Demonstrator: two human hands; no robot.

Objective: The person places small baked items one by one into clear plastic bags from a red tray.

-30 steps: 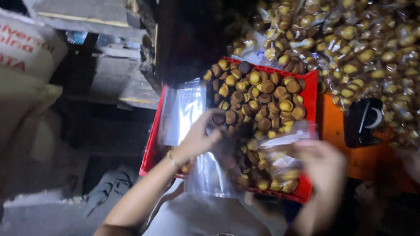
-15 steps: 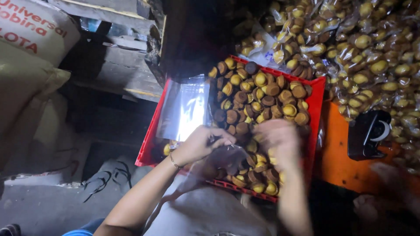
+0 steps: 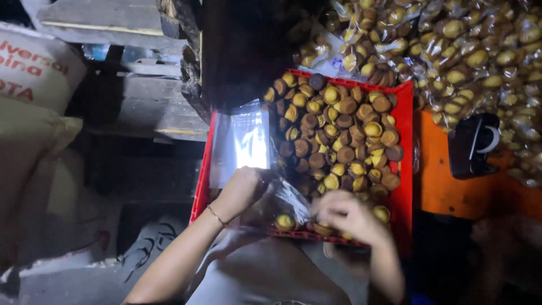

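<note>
A red crate (image 3: 405, 107) holds a heap of small round brown and yellow cakes (image 3: 339, 133). My left hand (image 3: 241, 191) grips the mouth of a clear plastic bag (image 3: 285, 202) at the crate's near edge. A few cakes lie inside the bag. My right hand (image 3: 348, 214) is at the bag's opening with its fingers curled around cakes, just to the right of the left hand. A thin bracelet circles my left wrist.
A stack of flat clear bags (image 3: 241, 141) lies in the crate's left part. Several filled bags of cakes (image 3: 457, 51) pile up at the back right. A black device (image 3: 473, 144) sits on an orange surface (image 3: 437, 186). Sacks (image 3: 28, 96) and wooden boards (image 3: 113, 22) stand left.
The right hand came in from the right, passed over the cakes, and now sits at the bag's opening. The left hand has kept hold of the bag, which now lies lower.
</note>
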